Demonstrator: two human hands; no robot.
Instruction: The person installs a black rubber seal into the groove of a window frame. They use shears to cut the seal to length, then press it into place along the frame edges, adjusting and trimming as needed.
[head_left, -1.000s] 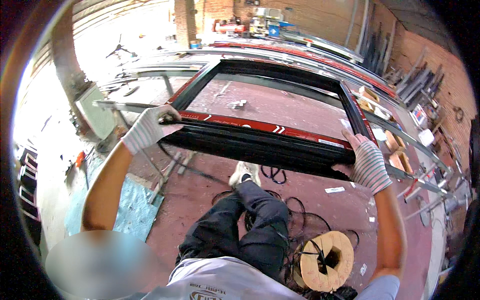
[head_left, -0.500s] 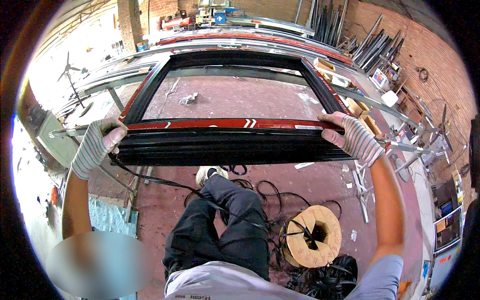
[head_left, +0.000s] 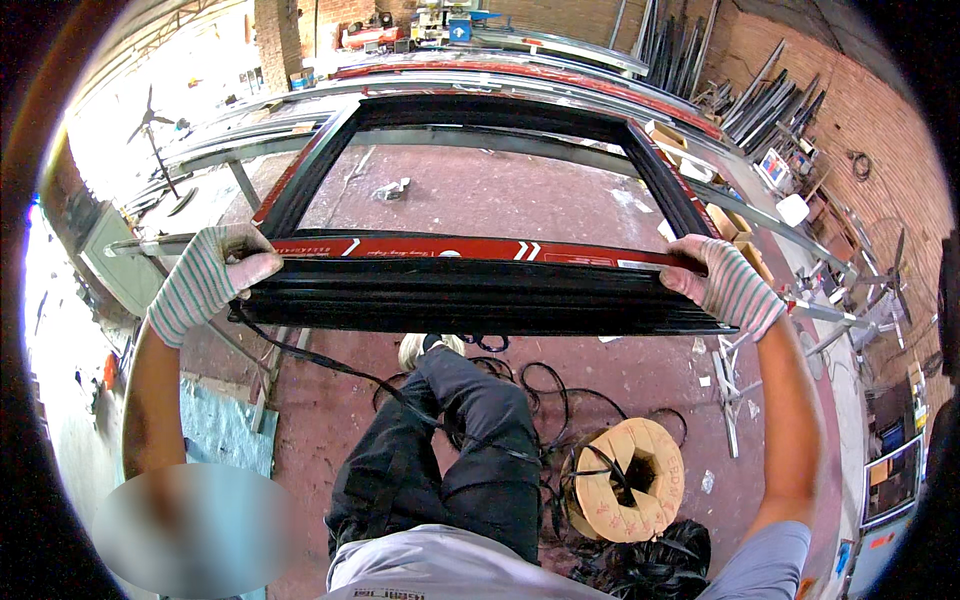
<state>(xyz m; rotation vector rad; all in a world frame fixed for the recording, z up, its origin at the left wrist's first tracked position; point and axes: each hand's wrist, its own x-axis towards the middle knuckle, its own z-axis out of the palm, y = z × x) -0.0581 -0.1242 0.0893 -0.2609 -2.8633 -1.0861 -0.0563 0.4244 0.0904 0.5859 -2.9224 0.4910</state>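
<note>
A black window frame (head_left: 490, 298), four-sided, lies before me with red film (head_left: 455, 249) along its near bar. At the near left corner, my left hand (head_left: 212, 278), in a striped fingerless glove, is closed on the bar, thumb toward me. My right hand (head_left: 728, 285), gloved the same way, grips the near right corner with its thumb on the bar's near face. From under my left hand a black flexible strip (head_left: 335, 364) hangs off the frame and runs down across my legs. The undersides of both corners are hidden.
A cardboard reel (head_left: 598, 498) stands on the floor by my legs, with loops of black strip (head_left: 548, 385) and a black plastic bag (head_left: 650, 565) around it. Metal rails (head_left: 845, 315) support the frame. A fan (head_left: 150, 125) stands left; long profiles (head_left: 675, 55) lean at the back wall.
The frame and both hands sit slightly further right in view, as does the background. My right fingers have drawn in closer around the bar. Both hands keep their corners.
</note>
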